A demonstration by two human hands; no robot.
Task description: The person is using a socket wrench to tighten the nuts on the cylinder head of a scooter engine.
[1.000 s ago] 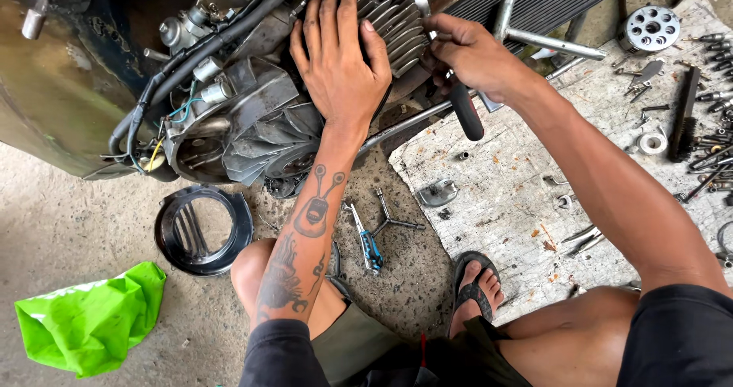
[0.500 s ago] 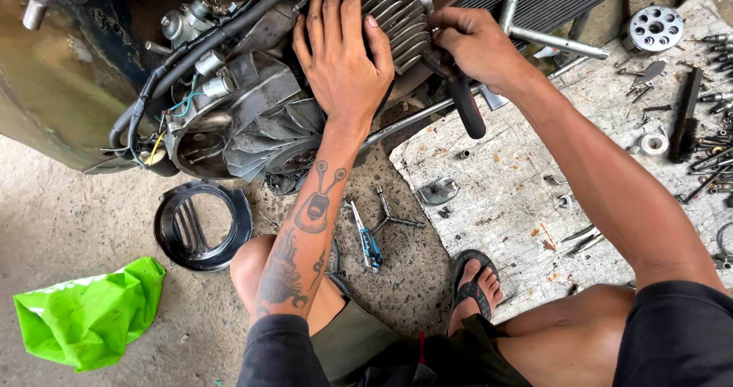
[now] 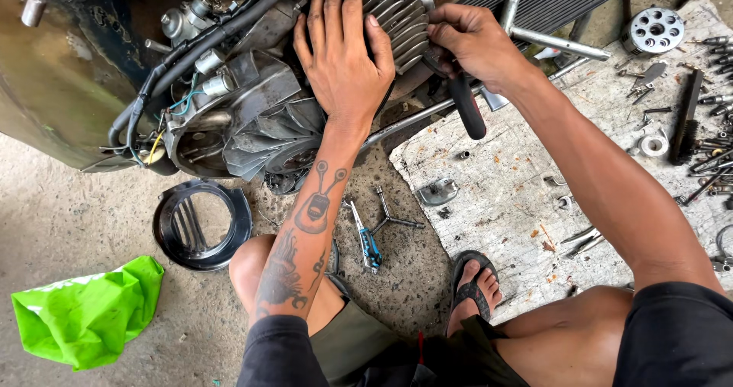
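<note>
Two hands, left hand flat (fingers spread) on finned cylinder, right hand gripping black-handled tool

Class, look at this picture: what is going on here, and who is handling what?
A person crouches on a concrete floor beside a small engine. The left hand lies flat on the finned cylinder, while the right hand grips a black-handled tool set against the cylinder's side. A round black cover lies off on the floor beside a green plastic bag. Blue-handled pliers lie by the knee, and loose parts and tools are spread over a worn board to the right.
</note>
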